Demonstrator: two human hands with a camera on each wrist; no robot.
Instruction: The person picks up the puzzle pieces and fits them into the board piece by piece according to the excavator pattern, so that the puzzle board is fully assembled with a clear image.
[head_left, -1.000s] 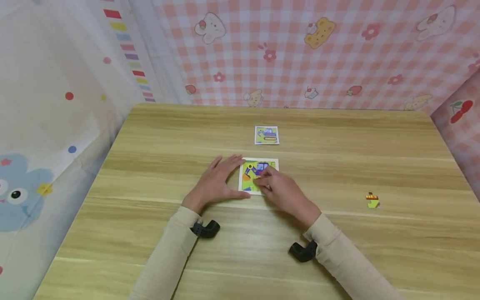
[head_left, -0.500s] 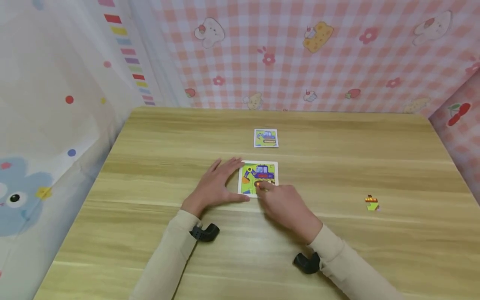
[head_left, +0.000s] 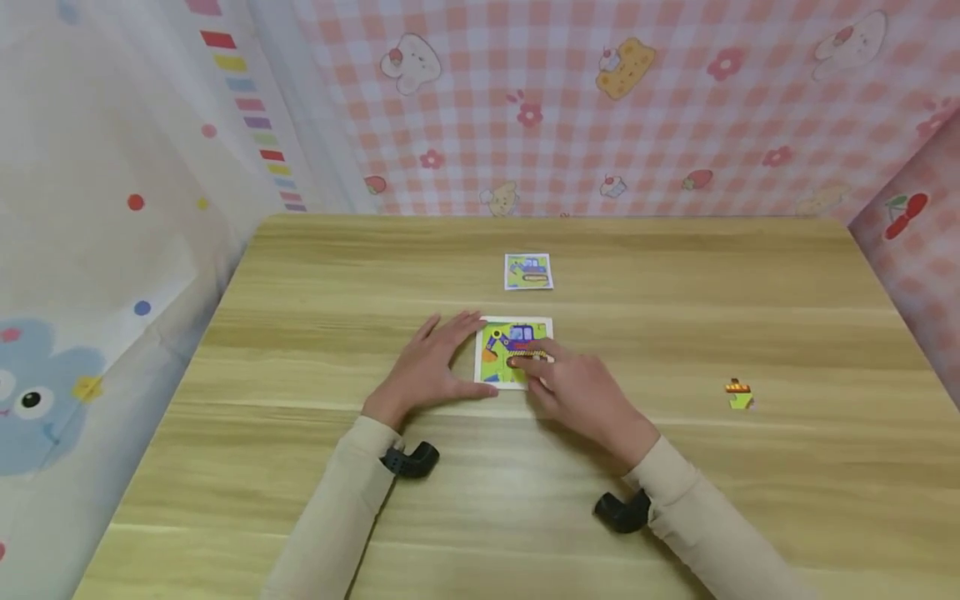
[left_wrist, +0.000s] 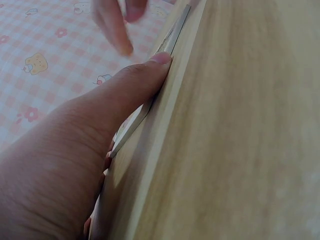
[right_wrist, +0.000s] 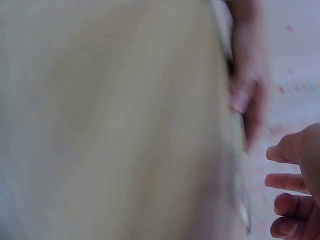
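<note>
A square jigsaw puzzle board [head_left: 517, 319], white-rimmed with a purple excavator on green, lies flat mid-table. My left hand [head_left: 427, 367] holds its left side, thumb along the near edge and fingertips at the far left corner. In the left wrist view, the thumb [left_wrist: 145, 75] presses against the board's edge [left_wrist: 131, 131]. Over the board's right half is my right hand [head_left: 588, 392], covering part of the picture. Its fingers [right_wrist: 287, 181] look parted in the right wrist view, with nothing seen between them. One loose puzzle piece [head_left: 740, 397], yellow-green with an orange-brown strip, lies farther right.
Beyond the board lies a small white-edged picture card [head_left: 528, 272] with a similar excavator. The wood-grain table [head_left: 360, 292] reaches a pink checked cloth [head_left: 472, 125] at the back. A white cloth [head_left: 90, 225] hangs on the left.
My right hand first had its fingers bunched over the board, then a fingertip down near the excavator's track. Now it has shifted right with fingers more extended. The left hand keeps its place.
</note>
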